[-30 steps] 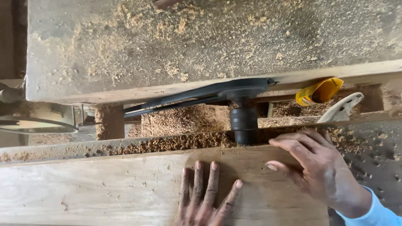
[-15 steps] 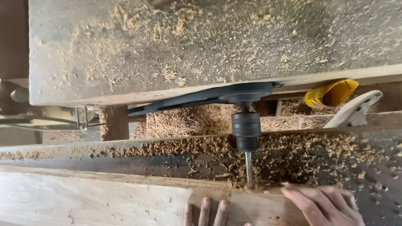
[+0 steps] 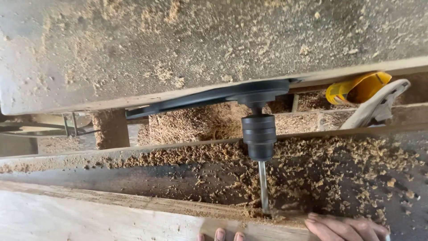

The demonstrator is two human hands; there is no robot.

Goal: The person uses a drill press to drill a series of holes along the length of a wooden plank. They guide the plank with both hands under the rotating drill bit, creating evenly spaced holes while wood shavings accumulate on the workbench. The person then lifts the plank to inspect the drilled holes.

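Observation:
A pale wooden plank [image 3: 111, 218] lies across the bottom of the view. Only two fingertips of my left hand [image 3: 227, 235] show at the lower edge, lying flat on the plank. My right hand [image 3: 345, 228] rests flat on the plank's far edge at the lower right, fingers pointing left. A black drill chuck [image 3: 259, 136] points toward me with a thin steel bit [image 3: 264, 187]. The bit's tip meets the plank's edge just left of my right hand.
Sawdust and chips cover the dark machine bed [image 3: 147, 180] and the grey table [image 3: 200, 44] beyond. A black drive belt [image 3: 187, 100] runs left from the spindle. A yellow container [image 3: 356, 88] and a white cloth [image 3: 376, 109] sit at the upper right.
The plank and both hands have slid toward me, away from the chuck. The bit, hidden in the wood before, now shows almost its full length. More chips lie on the bed.

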